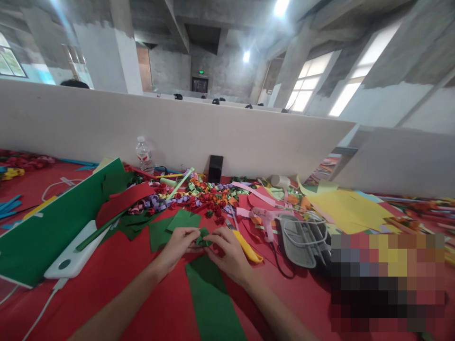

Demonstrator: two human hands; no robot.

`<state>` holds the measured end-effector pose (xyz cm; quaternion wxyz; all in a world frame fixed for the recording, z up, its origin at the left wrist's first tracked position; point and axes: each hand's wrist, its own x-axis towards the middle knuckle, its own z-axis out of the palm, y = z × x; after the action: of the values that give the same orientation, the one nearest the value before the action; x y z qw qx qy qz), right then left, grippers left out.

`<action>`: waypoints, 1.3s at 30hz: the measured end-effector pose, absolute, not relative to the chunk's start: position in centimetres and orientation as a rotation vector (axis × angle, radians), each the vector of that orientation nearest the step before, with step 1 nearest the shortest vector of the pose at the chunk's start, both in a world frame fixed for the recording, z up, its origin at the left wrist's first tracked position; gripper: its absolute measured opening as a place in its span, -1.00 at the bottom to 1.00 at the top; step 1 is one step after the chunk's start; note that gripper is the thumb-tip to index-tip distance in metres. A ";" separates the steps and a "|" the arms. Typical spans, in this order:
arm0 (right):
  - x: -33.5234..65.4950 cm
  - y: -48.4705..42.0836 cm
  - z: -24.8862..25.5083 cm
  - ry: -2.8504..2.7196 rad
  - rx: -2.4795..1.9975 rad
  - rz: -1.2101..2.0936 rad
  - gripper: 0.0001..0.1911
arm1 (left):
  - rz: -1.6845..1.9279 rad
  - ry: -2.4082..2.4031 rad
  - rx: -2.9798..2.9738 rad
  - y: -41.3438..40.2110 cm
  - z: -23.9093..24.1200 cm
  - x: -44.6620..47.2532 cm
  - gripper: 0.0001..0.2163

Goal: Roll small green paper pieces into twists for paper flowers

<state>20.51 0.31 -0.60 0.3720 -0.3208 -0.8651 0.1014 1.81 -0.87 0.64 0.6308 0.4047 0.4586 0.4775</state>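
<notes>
Between my two hands is a small folded piece of green paper [202, 237]. My left hand [182, 242] pinches it from the left, thumb and forefinger together. From the other side, the fingers of my right hand [227, 248] close on its right edge. Just below my hands a wide green paper strip [215, 300] runs toward me over the red table. Green paper pieces [183, 220] lie right behind my left hand. Beside my right hand rests a yellow utility knife [249, 247].
A pink glue gun [266, 220] with a cord lies right of the knife, near a grey open case [298, 241]. A white power strip [76, 251] and a green board [60, 225] stand left. Small paper flowers [209, 196], a phone [215, 169] and a bottle [143, 154] line the white partition [177, 125].
</notes>
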 end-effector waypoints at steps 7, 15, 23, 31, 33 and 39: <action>20.5 0.1 0.2 -2.216 -0.845 0.368 -0.84 | 1.098 1.044 0.902 -0.9 0.6 1.8 -0.71; 21.0 -0.1 1.4 -2.332 -0.876 0.335 -0.90 | 1.122 1.016 1.065 -0.3 -0.4 1.9 -0.71; 20.9 0.1 0.9 -2.307 -0.868 0.435 -0.86 | 1.107 0.998 1.021 -0.2 -0.7 1.8 -0.67; 20.4 0.2 0.8 -2.080 -0.918 0.752 -0.95 | 1.161 0.998 0.932 -0.2 -1.3 2.3 -0.60; 20.3 0.2 0.8 -2.033 -0.936 0.796 -0.95 | 1.169 1.021 0.941 -0.2 -1.4 2.3 -0.57; 20.0 0.6 -0.1 -1.822 -1.051 0.959 -0.89 | 1.174 1.023 0.955 -0.1 -1.6 2.3 -0.55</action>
<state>19.98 0.58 -0.07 0.4033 -0.4160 -0.7211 0.3798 2.28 -0.07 -1.63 0.6110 0.4138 0.4434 0.5087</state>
